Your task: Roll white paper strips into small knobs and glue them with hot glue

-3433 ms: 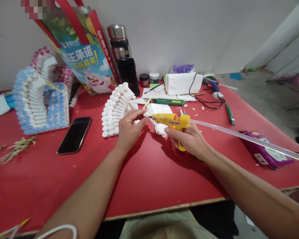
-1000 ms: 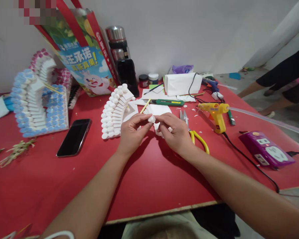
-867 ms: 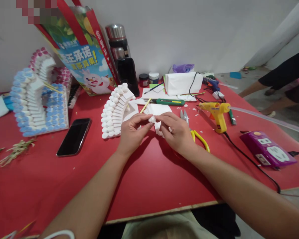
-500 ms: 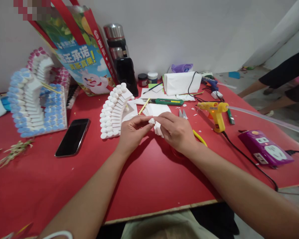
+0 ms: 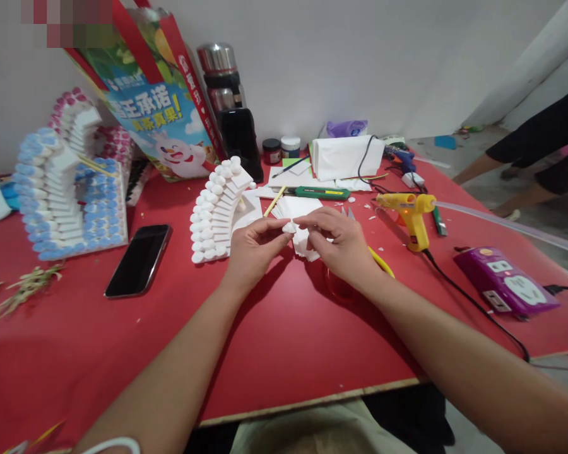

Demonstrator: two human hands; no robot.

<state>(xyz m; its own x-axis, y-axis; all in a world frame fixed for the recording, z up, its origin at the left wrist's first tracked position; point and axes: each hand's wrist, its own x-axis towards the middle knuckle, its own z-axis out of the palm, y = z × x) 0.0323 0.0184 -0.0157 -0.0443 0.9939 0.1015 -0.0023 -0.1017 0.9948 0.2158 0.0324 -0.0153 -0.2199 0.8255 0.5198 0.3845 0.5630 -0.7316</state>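
Observation:
In front of me, my left hand [image 5: 258, 249] pinches a small white piece [image 5: 290, 227], seemingly folded paper, between thumb and fingertips. My right hand [image 5: 336, 239] is close on the other side. Its forefinger reaches to the top of the piece, while its thumb is apart from it. Under the fingers lies a fanned stack of white paper strips [image 5: 300, 207]. Left of my hands stands a curved white model [image 5: 215, 214] with rows of round white knobs and stepped slats. Scissors with yellow and red handles [image 5: 382, 263] lie partly hidden under my right hand.
A yellow glue gun [image 5: 414, 217] and a purple power strip [image 5: 506, 280] with cords are at right. Behind are a green cutter [image 5: 322, 193], paint jars [image 5: 291, 148] and a flask [image 5: 218, 60]. At left are a phone [image 5: 139, 261] and a blue-and-white model [image 5: 71, 202].
My right thumb has drawn back from the white piece and the right fingers have opened a little. My left hand keeps its pinch in nearly the same place.

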